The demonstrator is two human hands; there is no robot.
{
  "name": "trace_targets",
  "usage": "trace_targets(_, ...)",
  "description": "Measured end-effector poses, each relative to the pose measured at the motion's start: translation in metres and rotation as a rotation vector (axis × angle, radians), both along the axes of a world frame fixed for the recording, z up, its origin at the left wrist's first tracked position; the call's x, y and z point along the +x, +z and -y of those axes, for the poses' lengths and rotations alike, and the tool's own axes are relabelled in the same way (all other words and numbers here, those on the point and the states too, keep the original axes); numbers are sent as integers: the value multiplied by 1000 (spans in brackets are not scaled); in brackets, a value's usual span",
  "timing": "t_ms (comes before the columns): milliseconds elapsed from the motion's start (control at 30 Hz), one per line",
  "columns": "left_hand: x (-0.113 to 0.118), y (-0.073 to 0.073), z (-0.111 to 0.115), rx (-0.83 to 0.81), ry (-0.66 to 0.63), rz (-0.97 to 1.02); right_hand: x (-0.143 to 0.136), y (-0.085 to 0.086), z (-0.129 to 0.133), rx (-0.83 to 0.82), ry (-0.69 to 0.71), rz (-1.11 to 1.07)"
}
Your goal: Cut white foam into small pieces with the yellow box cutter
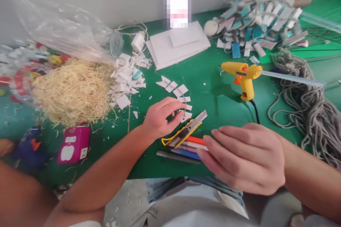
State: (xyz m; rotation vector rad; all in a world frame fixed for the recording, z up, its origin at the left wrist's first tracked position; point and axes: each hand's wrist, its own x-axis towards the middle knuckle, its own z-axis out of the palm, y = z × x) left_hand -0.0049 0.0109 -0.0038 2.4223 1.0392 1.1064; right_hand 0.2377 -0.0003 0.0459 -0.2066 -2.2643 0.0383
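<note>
My left hand (163, 116) is over the green table, its thumb and fingertips closing round the near end of a curved string of white foam pieces (182, 100). Nearer to me, my right hand (245, 154) hangs with its fingers bent together; whether anything is between the fingertips is hidden. Between the hands lies a yellow and grey box cutter (186, 129), resting over several pens (195, 142). A dark grey stick (178, 157) lies in front of them. The yellow glue gun (243, 74), its red light lit, stands beyond my right hand with a clear glue stick in it.
Straw (74, 92) and white scraps (125, 81) lie at left, near a magenta power box (74, 144). White sheets (178, 46) lie at the back. A heap of foam pieces (261, 17) and grey yarn (306, 103) are at right. A person's arm (21, 191) is at lower left.
</note>
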Motion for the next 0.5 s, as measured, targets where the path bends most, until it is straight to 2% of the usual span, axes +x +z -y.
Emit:
trace_targets(67,0,0,0,7,3,10,-4,9,3,235,14,17)
trace_targets(133,-1,0,-1,12,16,16,-7,16,3,374,-33,75)
trace_targets(267,-1,-1,0,14,41,19,-9,28,2,319,-107,291)
trace_targets(400,-1,-3,2,-11,83,36,-1,34,9,294,-80,354)
trace_targets(500,-3,-5,2,-12,120,41,17,32,19,250,-132,355)
